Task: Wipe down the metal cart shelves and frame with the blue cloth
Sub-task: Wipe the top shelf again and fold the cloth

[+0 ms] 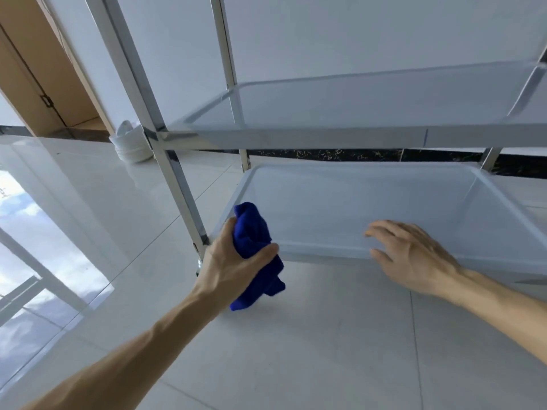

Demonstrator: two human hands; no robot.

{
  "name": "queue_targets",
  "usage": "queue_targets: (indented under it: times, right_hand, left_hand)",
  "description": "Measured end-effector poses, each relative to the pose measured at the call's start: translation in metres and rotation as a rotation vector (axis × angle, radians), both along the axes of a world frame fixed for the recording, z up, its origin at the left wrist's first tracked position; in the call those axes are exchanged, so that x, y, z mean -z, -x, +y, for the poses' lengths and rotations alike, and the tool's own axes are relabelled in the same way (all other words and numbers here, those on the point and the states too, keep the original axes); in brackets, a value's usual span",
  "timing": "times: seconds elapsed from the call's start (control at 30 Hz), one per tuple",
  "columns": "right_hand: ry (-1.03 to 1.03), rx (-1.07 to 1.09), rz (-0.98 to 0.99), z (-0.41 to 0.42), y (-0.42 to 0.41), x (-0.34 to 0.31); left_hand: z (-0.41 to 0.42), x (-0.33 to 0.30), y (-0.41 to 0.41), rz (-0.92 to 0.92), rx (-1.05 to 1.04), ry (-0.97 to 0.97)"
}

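The metal cart fills the upper right of the head view, with a shiny front-left post (174, 173), a middle shelf (340, 110) and a bottom shelf (370, 202) close to the floor. My left hand (231, 258) grips the bunched blue cloth (254, 250) at the bottom shelf's front-left corner, next to the post's foot. My right hand (414, 255) hovers with fingers spread over the bottom shelf's front rim, holding nothing.
Glossy white floor tiles (325, 335) spread below and to the left, reflecting a window. A white bucket-like container (130, 143) stands behind the post by the wall. A wooden door (32, 72) is at the upper left. A dark marble skirting runs behind the cart.
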State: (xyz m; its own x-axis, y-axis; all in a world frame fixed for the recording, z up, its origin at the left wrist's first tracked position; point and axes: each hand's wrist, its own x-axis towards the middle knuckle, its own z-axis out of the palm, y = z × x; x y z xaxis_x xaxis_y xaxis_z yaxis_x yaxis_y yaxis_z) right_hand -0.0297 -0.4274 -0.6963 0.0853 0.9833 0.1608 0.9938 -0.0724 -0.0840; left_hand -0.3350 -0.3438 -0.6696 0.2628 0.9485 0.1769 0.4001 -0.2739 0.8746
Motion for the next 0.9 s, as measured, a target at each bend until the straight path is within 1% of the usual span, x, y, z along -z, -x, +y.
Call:
queue_targets:
  times: [0.1, 0.23, 0.5, 0.57, 0.73, 0.9]
  right_hand:
    - [-0.137, -0.036, 0.120, -0.023, 0.005, -0.031]
    - [-0.367, -0.070, 0.273, -0.046, 0.013, -0.083]
    - [-0.750, -0.139, 0.409, -0.071, 0.021, -0.183]
    - [-0.826, -0.156, 0.383, -0.076, 0.017, -0.208]
    - [-0.967, -0.182, 0.241, -0.080, 0.001, -0.281]
    - [-1.015, -0.174, 0.131, -0.063, -0.018, -0.358]
  left_hand:
    - [-0.023, -0.040, -0.017, -0.079, 0.104, -0.093]
    - [-0.044, -0.095, -0.036, -0.159, 0.191, -0.219]
    - [-0.061, -0.181, -0.074, -0.321, 0.330, -0.391]
    - [-0.062, -0.209, -0.082, -0.351, 0.370, -0.446]
    - [-0.060, -0.291, -0.096, -0.444, 0.431, -0.611]
    - [-0.035, -0.378, -0.108, -0.501, 0.432, -0.715]
